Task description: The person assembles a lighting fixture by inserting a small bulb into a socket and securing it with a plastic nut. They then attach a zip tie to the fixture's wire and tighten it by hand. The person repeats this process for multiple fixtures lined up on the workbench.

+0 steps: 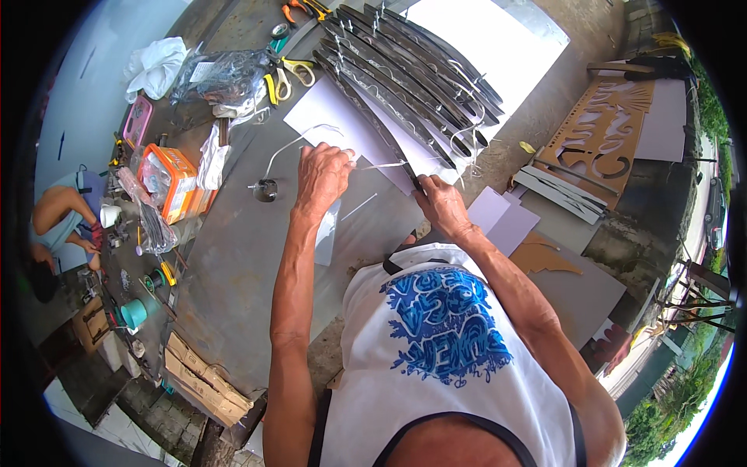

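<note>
My right hand (pixel 443 204) is closed on the near end of a long dark slat (pixel 366 117), which runs up and left over the white sheets. Closed in a pinch, my left hand (pixel 323 179) holds a thin pale strip (pixel 381 165) that stretches across to the slat. A thin wire or cord (pixel 284 150) curves from near my left hand down to a small dark round piece (pixel 265 190) on the grey metal table (pixel 233 265). Several more dark slats (pixel 412 70) with small metal pegs and loose pale strips lie side by side beyond my hands.
Yellow-handled scissors (pixel 294 74), a plastic-wrapped bundle (pixel 222 76) and an orange tub (pixel 167 183) sit on the left. Folded cardboard (pixel 204 377) lies at the lower left. Cut-out brown panels (pixel 599 128) lean at right. Another person (pixel 66 214) sits at far left.
</note>
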Demonstrator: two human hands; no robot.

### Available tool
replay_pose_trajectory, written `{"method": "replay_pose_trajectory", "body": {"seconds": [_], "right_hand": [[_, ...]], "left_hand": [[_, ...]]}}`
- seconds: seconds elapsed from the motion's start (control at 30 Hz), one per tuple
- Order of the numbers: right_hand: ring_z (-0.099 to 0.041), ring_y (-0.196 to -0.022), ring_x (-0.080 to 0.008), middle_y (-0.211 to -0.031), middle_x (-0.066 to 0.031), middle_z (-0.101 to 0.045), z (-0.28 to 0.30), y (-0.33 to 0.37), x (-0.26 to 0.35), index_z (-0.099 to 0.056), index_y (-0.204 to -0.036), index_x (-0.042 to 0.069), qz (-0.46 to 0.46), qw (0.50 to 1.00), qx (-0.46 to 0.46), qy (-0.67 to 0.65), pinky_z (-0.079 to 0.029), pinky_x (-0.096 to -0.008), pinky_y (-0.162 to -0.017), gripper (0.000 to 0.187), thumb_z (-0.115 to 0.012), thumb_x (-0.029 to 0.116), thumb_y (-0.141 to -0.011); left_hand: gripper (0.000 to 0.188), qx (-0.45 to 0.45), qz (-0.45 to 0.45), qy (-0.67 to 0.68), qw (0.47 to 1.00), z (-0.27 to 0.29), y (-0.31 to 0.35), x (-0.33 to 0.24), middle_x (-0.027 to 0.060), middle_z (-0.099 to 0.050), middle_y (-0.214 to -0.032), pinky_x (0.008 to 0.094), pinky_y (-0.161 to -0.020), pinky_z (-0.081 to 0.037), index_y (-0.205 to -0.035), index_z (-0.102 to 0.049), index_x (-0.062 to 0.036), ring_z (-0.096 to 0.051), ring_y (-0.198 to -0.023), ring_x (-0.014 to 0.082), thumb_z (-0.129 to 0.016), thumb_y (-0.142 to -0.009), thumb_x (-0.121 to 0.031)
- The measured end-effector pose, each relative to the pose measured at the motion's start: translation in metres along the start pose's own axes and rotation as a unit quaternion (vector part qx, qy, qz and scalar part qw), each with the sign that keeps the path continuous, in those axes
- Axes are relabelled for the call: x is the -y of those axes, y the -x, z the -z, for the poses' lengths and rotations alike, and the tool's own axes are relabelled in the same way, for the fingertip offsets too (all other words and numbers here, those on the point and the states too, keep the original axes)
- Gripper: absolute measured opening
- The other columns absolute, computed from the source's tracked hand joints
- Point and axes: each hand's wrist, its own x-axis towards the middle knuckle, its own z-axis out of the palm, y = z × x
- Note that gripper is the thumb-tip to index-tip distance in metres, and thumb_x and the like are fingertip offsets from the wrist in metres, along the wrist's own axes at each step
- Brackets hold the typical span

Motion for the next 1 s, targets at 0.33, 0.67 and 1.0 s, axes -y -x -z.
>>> {"method": "replay_pose_trajectory", "body": {"seconds": [0.33, 0.67, 1.0], "right_hand": [[-0.068, -0.088, -0.0390, -0.098, -0.0145, -0.067, 0.033, 0.026, -0.035, -0.061, -0.112, 0.008, -0.143, 0.983, -0.105, 0.053, -0.054, -0.0494, -0.072, 0.031, -0.073, 0.021, -0.087], [-0.066, -0.093, -0.0378, -0.105, -0.0147, -0.060, 0.038, 0.017, -0.035, -0.064, -0.111, 0.009, -0.135, 0.984, -0.083, 0.080, -0.054, -0.0500, -0.075, 0.030, -0.072, 0.017, -0.084], [-0.065, -0.087, -0.0369, -0.088, -0.0156, -0.065, 0.052, 0.009, -0.027, -0.070, -0.101, 0.006, -0.024, 0.991, -0.120, 0.045, -0.050, -0.0462, -0.076, 0.014, -0.065, 0.013, -0.090]], "left_hand": [[0.025, -0.210, 0.169, 0.212, 0.939, -0.027, 0.048, -0.053, 0.0152, -0.073, -0.113, 0.0414, -0.089, -0.056, -0.112, -0.074, -0.0022, -0.070, -0.102, 0.0340, -0.068, -0.088, -0.001], [0.014, -0.192, 0.014, 0.295, 0.936, -0.059, 0.008, -0.111, 0.0121, -0.073, -0.097, 0.0368, -0.067, -0.057, -0.103, -0.073, -0.0014, -0.072, -0.079, 0.0296, -0.071, -0.090, -0.003], [0.024, -0.136, 0.060, 0.234, 0.961, -0.077, -0.009, -0.120, 0.0166, -0.074, -0.094, 0.0401, -0.068, -0.057, -0.109, -0.073, 0.0002, -0.073, -0.079, 0.0333, -0.073, -0.087, -0.006]]}}
